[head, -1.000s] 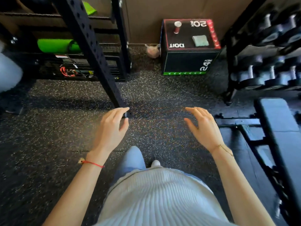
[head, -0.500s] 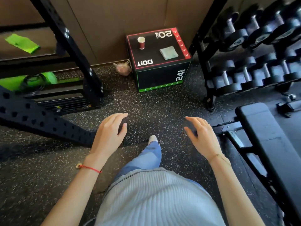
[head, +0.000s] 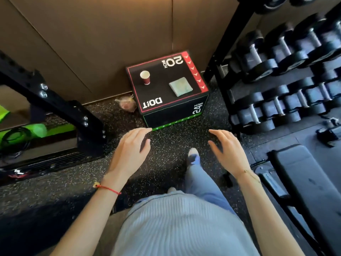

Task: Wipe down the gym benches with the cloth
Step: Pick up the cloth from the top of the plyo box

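Clearly the person is only getting to the fetching step: the cloth [head: 180,86], a pale folded square, is lying on top of the black plyo box [head: 162,106] against the wall, beside a red paper cup [head: 145,77], and nobody is touching it. Both hands are hovering above the speckled floor [head: 166,143], short of the box. The left hand [head: 129,154] is hanging relaxed with fingers loosely spread, holding nothing; the right hand [head: 227,154] is likewise loose and empty.

The next move, as I judge it, is calling for a reach forward over the box top, probably with the right hand since the cloth is sitting on that side, then a turn toward the padded bench [head: 304,182] at the right.

Much of that bench is running off the frame edge, so its length and far end are not showing. The dumbbell rack [head: 276,74] is blurring at the upper right. A small pinkish bundle [head: 127,104] beside the box is too indistinct to identify.
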`<state>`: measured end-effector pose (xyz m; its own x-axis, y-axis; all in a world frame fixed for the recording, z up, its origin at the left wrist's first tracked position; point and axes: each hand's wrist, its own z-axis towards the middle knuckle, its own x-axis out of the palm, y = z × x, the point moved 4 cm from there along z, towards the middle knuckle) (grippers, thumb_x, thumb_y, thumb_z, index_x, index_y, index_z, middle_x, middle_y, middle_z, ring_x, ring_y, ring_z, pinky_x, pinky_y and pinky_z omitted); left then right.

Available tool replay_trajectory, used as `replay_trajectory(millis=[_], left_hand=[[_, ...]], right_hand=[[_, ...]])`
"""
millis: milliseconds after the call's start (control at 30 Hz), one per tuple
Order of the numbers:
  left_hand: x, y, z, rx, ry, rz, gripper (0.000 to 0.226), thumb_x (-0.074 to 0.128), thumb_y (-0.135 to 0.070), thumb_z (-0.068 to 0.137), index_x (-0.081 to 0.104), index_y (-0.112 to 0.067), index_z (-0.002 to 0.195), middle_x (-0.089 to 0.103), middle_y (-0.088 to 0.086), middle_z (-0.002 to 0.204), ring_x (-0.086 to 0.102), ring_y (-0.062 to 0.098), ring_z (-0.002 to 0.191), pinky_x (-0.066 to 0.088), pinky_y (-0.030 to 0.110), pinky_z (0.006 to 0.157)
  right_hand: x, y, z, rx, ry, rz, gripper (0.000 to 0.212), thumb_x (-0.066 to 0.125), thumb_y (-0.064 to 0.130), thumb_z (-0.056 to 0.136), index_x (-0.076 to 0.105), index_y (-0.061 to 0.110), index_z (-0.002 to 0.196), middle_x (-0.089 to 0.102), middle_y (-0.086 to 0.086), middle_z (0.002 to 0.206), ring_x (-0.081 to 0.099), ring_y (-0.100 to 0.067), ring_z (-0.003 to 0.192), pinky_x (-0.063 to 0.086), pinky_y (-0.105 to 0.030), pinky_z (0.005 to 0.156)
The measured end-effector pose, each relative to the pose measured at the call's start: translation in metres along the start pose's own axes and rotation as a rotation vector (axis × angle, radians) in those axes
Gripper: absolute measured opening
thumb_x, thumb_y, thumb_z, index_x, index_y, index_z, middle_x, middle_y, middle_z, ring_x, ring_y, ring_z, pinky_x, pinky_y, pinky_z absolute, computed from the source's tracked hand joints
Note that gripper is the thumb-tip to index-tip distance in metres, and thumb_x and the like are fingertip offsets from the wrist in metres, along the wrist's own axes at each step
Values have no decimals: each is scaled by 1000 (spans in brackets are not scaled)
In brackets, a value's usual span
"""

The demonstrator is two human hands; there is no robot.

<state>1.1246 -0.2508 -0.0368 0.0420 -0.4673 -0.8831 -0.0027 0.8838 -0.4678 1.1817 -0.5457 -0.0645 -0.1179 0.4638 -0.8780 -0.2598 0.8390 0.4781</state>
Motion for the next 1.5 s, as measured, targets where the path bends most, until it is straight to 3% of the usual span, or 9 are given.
replay_trajectory(millis=[533,767,1067,1200,1300,1400,1500], left_hand=[[62,26,325,-233,-71,-23,31,59,-10,93,61,-11,124,65,5,122,59,22,113,44,39,105],[98,63,422,-315,-98,-18,34,58,-10,92,61,-12,126,65,1,122,58,17,113,39,29,105],[232,163,504,-319,-109,-2,32,56,-13,93,61,-12,124,65,0,119,58,17,112,38,28,104],[298,199,519,-300,-83,-7,31,55,-14,95,61,-12,126,65,0,120,57,16,113,34,23,105],[336,218,518,-283,-54,-24,32,56,-12,94,61,-11,125,66,1,119,59,19,112,42,32,103],[354,229,513,-311,-43,-29,31,58,-11,94,62,-11,125,67,2,118,59,18,112,45,34,102],[361,231,504,-324,-20,-30,32,56,-14,95,61,-12,127,66,1,121,59,17,114,45,34,104]], right_hand=[[7,-85,393,-192,170,-48,38,57,25,93,53,15,130,60,-3,125,52,-21,117,42,-36,100],[88,-117,522,-242,293,-76,39,57,23,92,53,10,129,58,-7,127,52,-26,118,39,-36,101],[282,-195,611,-146,386,-60,45,57,23,92,47,9,134,51,-13,134,46,-32,122,41,-44,102],[371,-231,632,-105,430,-120,55,59,33,91,41,13,138,45,-11,139,41,-32,128,40,-46,105],[428,-249,626,-70,517,-235,70,59,47,87,32,15,143,35,-14,146,28,-36,136,32,-53,108],[456,-252,611,-114,428,-376,82,57,59,80,34,13,143,36,-19,144,32,-43,134,29,-57,107],[458,-254,604,-109,352,-381,71,57,54,82,40,15,139,44,-17,137,43,-42,123,38,-53,100]])
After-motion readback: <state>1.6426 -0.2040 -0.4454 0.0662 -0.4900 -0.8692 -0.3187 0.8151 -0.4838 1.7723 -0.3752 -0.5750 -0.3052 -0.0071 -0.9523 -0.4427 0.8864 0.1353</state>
